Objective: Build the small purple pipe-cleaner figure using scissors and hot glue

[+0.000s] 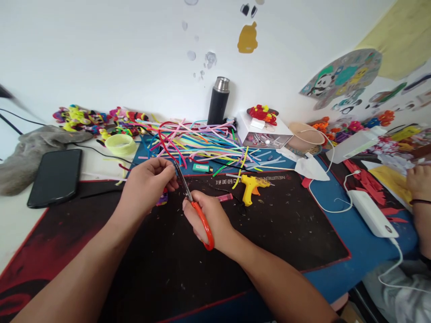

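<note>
Dark mat [269, 237] is covering much of the bench [357, 237], stems [198, 146] sprawling behind it. Left hand [150, 180] is curling in by the scissors [191, 200], can't tell if its grip's pinching anything; right hand's [215, 217] grip is wrapping their handle over the mat. Glue gun's [249, 188] lying further right.

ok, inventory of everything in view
Mat: 1, black, centre
Scissors: 1, orange-handled, above mat
Glue gun: 1, yellow, on mat
Fuzzy stems: many, mixed, behind mat
Phone-like slab: 1, black, left
Fuzzy cloth: 1, grey, far left
Ring: 1, yellow, left rear
Flask: 1, black, rear
Box: 1, white, right of flask
Bottle: 1, whitish, right rear
Fuzzy pieces: several, mixed, rear
Stickers: several, mixed, on wall
Charger-like unit: 1, white, right
Co-worker's hand: 1, right edge
Left hand: 1, bare, by scissors
Right hand: 1, bare, around scissors
</note>
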`<state>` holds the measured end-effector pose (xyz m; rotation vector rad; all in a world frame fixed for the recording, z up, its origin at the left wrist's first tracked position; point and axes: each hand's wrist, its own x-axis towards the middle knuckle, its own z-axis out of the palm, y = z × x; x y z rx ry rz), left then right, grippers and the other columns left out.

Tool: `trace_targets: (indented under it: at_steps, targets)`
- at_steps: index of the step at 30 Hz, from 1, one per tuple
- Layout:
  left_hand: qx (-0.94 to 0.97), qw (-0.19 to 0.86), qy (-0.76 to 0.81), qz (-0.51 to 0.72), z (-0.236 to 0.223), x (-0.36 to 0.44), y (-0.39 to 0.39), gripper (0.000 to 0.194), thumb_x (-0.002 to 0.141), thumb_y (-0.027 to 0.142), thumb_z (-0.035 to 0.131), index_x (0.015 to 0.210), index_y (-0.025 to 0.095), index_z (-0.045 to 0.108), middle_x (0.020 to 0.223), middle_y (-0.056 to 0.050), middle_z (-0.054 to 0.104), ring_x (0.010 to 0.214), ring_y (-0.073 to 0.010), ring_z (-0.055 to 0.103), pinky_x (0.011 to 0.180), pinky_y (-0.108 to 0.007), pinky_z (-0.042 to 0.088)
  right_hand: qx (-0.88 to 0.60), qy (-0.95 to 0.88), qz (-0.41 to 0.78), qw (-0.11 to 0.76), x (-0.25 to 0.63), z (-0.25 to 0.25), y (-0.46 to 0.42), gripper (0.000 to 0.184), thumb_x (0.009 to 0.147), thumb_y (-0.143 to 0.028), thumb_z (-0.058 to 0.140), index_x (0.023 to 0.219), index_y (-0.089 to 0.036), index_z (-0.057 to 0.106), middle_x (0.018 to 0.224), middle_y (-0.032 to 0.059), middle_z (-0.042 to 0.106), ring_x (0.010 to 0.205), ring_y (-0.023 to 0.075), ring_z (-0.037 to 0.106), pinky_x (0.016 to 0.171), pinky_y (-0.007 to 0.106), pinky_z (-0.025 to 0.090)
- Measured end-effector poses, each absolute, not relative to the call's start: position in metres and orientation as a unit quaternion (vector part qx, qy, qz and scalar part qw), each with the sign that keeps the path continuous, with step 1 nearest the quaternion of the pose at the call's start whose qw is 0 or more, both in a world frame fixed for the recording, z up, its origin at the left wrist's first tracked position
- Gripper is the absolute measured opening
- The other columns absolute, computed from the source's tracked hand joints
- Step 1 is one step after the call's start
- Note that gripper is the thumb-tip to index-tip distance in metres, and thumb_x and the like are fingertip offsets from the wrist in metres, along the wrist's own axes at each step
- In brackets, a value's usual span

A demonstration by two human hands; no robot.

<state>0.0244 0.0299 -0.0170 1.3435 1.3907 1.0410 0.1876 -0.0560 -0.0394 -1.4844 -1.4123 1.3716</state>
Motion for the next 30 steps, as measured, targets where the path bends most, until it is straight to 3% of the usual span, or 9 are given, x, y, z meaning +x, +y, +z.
trace_targets:
  at_steps: [5, 22, 30]
  targets:
    - [0.565, 0.403, 0.592, 0.409, -0.009, 0.026, 0.026, 0.009, 0.083, 0.026, 0.069, 0.075, 0.024, 0.069, 0.060, 0.001, 0.072, 0.056, -0.0181, 0.070, 0.056, -0.027, 0.052, -0.573, -0.540, 0.521, 0.329, 0.187, -0.038, -0.056, 0.020, 0.106, -0.034, 0.057, 0.088, -0.026, 0.055, 0.058, -0.0083, 0.046, 0.047, 0.0137, 0.050, 0.050, 0.024, 0.038]
    - [0.560, 0.432, 0.587, 0.395, -0.006, 0.023, 0.026, 0.008, 0.085, 0.021, 0.067, 0.078, 0.022, 0.070, 0.060, 0.003, 0.072, 0.057, -0.0161, 0.068, 0.059, -0.026, 0.053, -0.564, -0.527, 0.541, 0.335, 0.187, -0.045, -0.056, 0.014, 0.103, -0.032, 0.062, 0.090, -0.026, 0.059, 0.058, -0.0098, 0.046, 0.046, 0.0130, 0.050, 0.050, 0.024, 0.038]
    - [0.568, 0.424, 0.586, 0.393, -0.006, 0.025, 0.026, 0.006, 0.081, 0.027, 0.068, 0.078, 0.021, 0.070, 0.061, 0.002, 0.072, 0.057, -0.0160, 0.068, 0.058, -0.025, 0.053, -0.564, -0.526, 0.551, 0.320, 0.187, -0.042, -0.055, 0.015, 0.107, -0.032, 0.059, 0.093, -0.025, 0.059, 0.059, -0.0105, 0.046, 0.042, 0.0108, 0.049, 0.045, 0.021, 0.038]
